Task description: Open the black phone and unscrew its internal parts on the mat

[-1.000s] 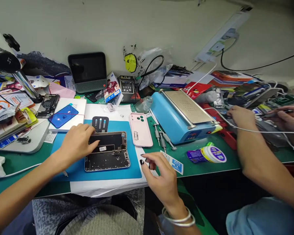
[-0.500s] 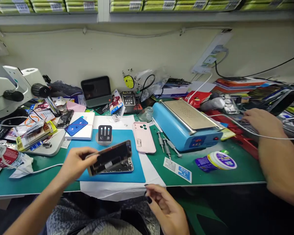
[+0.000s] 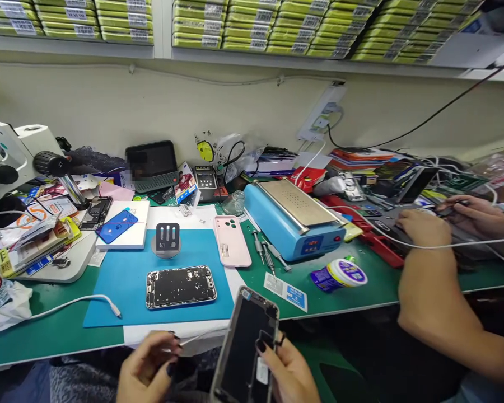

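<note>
Holding the phone screen panel tilted, inner side up, in my right hand, I judge the step to be handling it apart from the opened phone body on the blue mat. My left hand is half curled; whether it pinches the thin white strip, I cannot tell. The next move probably calls for a light edge grip.

Opened phone is black speckled with white, screen panel mostly black, mat bright blue, case pale pink lol, counter green, blue machine has a dotted tan plate.
</note>
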